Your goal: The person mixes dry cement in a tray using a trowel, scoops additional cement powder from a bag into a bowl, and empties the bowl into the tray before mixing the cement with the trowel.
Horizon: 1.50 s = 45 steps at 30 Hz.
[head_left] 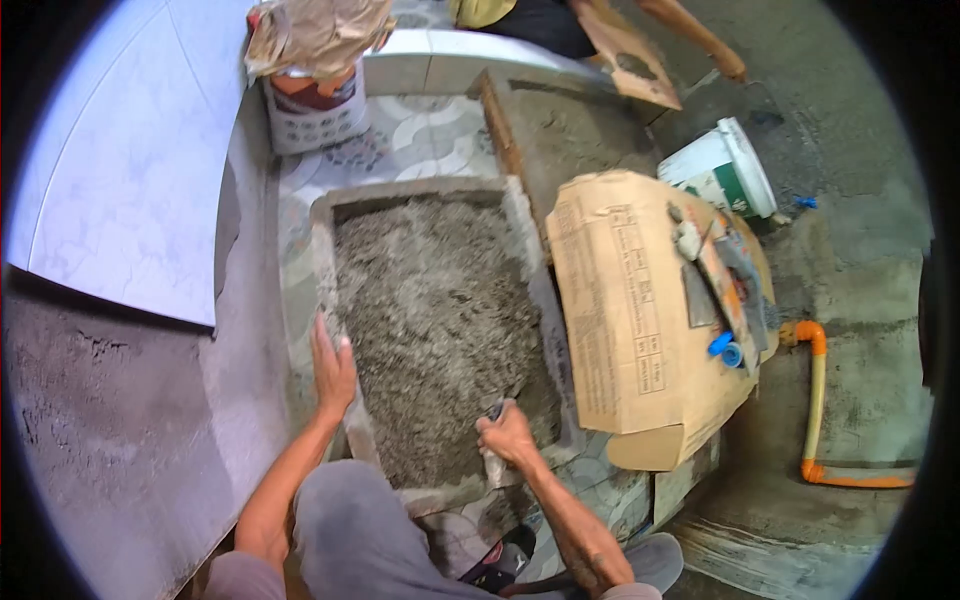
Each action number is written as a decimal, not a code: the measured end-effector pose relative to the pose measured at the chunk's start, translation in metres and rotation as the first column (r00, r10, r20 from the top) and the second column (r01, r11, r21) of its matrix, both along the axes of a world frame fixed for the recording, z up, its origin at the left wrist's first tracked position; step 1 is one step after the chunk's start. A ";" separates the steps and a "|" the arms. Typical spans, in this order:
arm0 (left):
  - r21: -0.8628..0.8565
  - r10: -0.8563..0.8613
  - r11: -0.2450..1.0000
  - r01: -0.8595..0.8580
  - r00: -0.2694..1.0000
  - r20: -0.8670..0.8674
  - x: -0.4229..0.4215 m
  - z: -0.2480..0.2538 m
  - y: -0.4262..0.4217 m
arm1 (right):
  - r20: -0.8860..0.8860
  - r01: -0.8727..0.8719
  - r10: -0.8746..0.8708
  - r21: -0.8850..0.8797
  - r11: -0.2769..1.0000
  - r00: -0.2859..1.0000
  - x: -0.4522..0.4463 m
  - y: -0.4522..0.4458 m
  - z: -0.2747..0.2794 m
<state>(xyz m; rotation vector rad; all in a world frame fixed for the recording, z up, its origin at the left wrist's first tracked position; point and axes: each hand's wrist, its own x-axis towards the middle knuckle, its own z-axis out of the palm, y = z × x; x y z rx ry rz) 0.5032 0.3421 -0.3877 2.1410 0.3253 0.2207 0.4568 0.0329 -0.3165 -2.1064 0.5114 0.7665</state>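
Note:
A rectangular mixing trough lies on the floor before me, filled with grey, crumbly mortar. My left hand rests against the trough's left rim, fingers stretched out and nothing held. Close to the near right corner, my right hand is wrapped round a trowel. Its pale handle end sticks out below my fist; the blade is mostly hidden at the mortar.
Flattened cardboard with tools and blue caps sits at right. Behind it are a white-green bucket and another person's hand. An orange pipe runs far right. A bag stands back left, near a wall tile.

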 end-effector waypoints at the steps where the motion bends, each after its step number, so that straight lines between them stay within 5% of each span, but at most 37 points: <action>1: -0.002 0.000 1.000 0.000 1.000 0.005 -0.001 0.002 -0.001 | 0.009 -0.015 0.015 -0.002 1.000 1.000 0.003 0.001 -0.001; 8: 0.022 0.001 1.000 -0.001 1.000 0.001 -0.002 0.005 -0.004 | 0.030 -0.201 0.202 -0.025 0.979 0.979 0.048 0.009 0.001; 12: 0.042 0.006 0.999 -0.006 1.000 0.011 -0.003 0.000 -0.001 | 0.169 -0.252 0.294 -0.235 0.939 0.941 0.080 0.024 0.018; 15: 0.064 -0.001 0.998 0.000 1.000 0.011 -0.003 -0.003 -0.002 | 0.105 -0.473 0.561 -0.426 0.771 0.821 0.095 0.021 0.038; 18: 0.034 -0.011 0.999 0.010 0.999 0.040 -0.002 0.000 -0.002 | 0.055 -0.631 0.829 -0.621 0.464 0.556 0.085 0.014 0.093; 22: 0.022 -0.026 0.999 0.025 0.998 0.059 -0.002 -0.002 0.002 | 0.030 -0.423 0.857 -0.861 0.283 0.514 0.041 0.002 0.132; 27: -0.002 0.007 1.000 -0.007 0.998 -0.063 -0.001 -0.007 0.002 | 0.024 -0.429 0.677 -0.758 0.492 0.736 -0.029 -0.056 0.095; 31: 0.033 0.009 0.999 -0.010 0.999 0.036 -0.003 -0.010 0.002 | -0.147 -0.474 0.479 -0.551 0.687 0.866 -0.090 -0.073 0.051; 35: 0.036 -0.018 0.999 0.015 0.997 0.075 -0.001 -0.006 0.003 | -0.095 -0.254 0.236 -0.410 0.876 0.967 -0.111 -0.042 0.032; 45: 0.060 -0.016 0.998 0.013 0.999 0.042 0.003 -0.003 0.000 | -0.061 0.114 -0.111 0.052 0.992 0.992 -0.092 0.018 -0.003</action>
